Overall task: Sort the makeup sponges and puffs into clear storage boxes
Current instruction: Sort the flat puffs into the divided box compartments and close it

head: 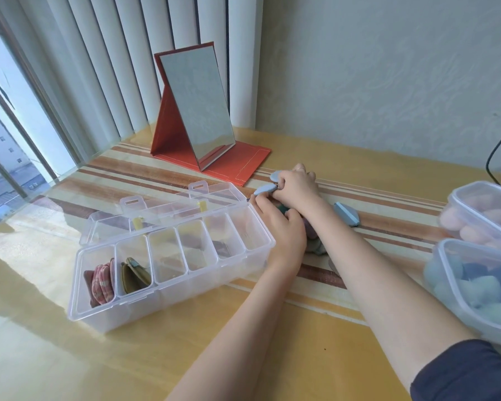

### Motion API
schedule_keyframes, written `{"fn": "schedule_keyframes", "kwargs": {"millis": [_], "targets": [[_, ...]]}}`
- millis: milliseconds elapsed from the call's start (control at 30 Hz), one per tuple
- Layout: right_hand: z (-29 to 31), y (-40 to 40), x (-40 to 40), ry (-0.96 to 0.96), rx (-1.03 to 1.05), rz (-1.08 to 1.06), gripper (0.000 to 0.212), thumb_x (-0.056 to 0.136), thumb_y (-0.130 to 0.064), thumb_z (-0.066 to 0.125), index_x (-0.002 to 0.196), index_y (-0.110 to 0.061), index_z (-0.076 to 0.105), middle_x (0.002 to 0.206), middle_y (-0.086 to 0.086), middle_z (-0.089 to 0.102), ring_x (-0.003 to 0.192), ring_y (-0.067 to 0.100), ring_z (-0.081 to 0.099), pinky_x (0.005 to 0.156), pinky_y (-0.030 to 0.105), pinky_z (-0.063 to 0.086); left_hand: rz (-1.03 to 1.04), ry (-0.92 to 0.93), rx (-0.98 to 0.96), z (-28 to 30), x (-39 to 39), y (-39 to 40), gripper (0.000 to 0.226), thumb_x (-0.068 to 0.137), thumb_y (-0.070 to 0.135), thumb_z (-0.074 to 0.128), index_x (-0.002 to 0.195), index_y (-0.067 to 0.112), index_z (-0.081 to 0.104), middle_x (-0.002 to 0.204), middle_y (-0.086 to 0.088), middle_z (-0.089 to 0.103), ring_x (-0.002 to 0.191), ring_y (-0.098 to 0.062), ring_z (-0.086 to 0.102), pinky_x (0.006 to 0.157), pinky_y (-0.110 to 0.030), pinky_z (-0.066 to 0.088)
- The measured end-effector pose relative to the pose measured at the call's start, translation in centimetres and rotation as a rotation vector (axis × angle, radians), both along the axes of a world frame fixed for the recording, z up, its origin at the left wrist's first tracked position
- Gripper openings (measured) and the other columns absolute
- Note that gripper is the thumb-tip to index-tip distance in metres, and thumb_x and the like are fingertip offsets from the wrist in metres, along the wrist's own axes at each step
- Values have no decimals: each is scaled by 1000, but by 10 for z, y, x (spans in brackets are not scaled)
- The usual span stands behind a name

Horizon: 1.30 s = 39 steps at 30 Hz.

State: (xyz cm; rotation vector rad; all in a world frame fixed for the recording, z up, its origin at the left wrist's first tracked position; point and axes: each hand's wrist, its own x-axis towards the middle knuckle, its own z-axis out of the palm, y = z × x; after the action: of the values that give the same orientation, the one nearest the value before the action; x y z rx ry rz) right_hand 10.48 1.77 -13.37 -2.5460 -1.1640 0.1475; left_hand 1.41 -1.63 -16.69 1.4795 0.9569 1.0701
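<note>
Sorting puffs at the desk's far edge

The divided clear box [171, 264] sat left; the left hand [284, 233] lay flat on the puff pile [315, 235]; the right hand's [297, 186] grip pinched blue puffs [265, 189].

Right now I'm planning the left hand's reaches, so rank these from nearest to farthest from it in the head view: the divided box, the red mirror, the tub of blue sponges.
1. Divided box: beside the left hand, on its left.
2. Tub of blue sponges: far right, past the right forearm.
3. Red mirror: at the table's back, by the blinds.
</note>
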Motion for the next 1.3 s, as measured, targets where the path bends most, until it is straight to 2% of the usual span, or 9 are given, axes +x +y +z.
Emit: {"fn": "schedule_keyframes", "kwargs": {"millis": [200, 333, 533, 700, 767, 933, 1033, 1167, 1300], "targets": [[-6, -11, 10, 66, 241, -33, 31, 86, -12, 63, 109, -3, 44, 115, 21, 52, 106, 37, 50, 86, 38, 41, 5, 22, 13, -4, 1, 2, 41, 64, 14, 36, 105, 12, 38, 122, -8, 38, 123, -33, 36, 108, -48, 30], [-7, -16, 10, 58, 301, -44, 15, 89, -7, 55, 105, -7, 53, 95, 12, 58, 88, 29, 53, 67, 29, 35, 20, 42, 25, -6, 2, 2, 39, 65, 14, 36, 104, 12, 37, 121, -9, 39, 123, -34, 36, 107, -49, 30], [3, -34, 12, 126, 450, -98, 24, 84, -1, 55, 102, -11, 68, 97, 10, 69, 74, 18, 51, 65, 21, 36, 20, 26, 58, 1, -1, -2, 44, 70, 1, 36, 113, -2, 45, 130, -19, 41, 129, -37, 31, 111, -48, 23], [8, -69, 12, 371, 513, -92, 25, 83, -9, 66, 106, -17, 60, 86, -4, 57, 76, 14, 53, 55, 23, 36, -19, -168, 8, 15, -3, -8, 56, 79, -1, 26, 134, -7, 37, 137, -17, 40, 131, -24, 34, 106, -17, 20], [8, -81, 11, 494, 517, -70, 15, 83, -14, 67, 96, -20, 65, 90, -5, 61, 81, 11, 57, 61, 22, 42, -14, -213, -5, 15, -4, -8, 51, 88, -5, 28, 140, -4, 33, 139, -16, 41, 132, -23, 35, 107, -18, 23], [7, -95, -1, 740, 683, -35, 12, 84, -14, 70, 84, -26, 69, 88, -2, 67, 70, 13, 61, 62, 26, 46, -107, -198, -40, 19, -5, -11, 45, 99, 16, 41, 143, 5, 36, 137, -6, 48, 124, -12, 45, 104, -14, 35], [3, -93, -9, 880, 687, 27, 8, 91, -13, 63, 94, -18, 67, 80, 8, 67, 56, 21, 60, 51, 30, 45, -215, -86, -36, 14, -6, -8, 48, 89, 42, 53, 133, 24, 48, 118, 3, 63, 102, -25, 65, 93, -37, 52], [-3, -87, -9, 792, 791, -47, 2, 92, -18, 63, 93, -19, 64, 92, 5, 69, 68, 13, 65, 56, 27, 51, -100, -129, -10, 17, -6, -8, 29, 90, 1, 54, 118, 5, 60, 104, 0, 63, 95, -12, 59, 83, -8, 44], [-8, -80, -8, 623, 972, -187, 13, 85, -20, 71, 79, -24, 60, 73, -5, 65, 70, 11, 62, 67, 27, 50, -31, -220, -76, 20, -4, -9, 27, 92, -3, 48, 116, 2, 61, 107, -6, 64, 101, -18, 59, 94, -26, 48]]}}
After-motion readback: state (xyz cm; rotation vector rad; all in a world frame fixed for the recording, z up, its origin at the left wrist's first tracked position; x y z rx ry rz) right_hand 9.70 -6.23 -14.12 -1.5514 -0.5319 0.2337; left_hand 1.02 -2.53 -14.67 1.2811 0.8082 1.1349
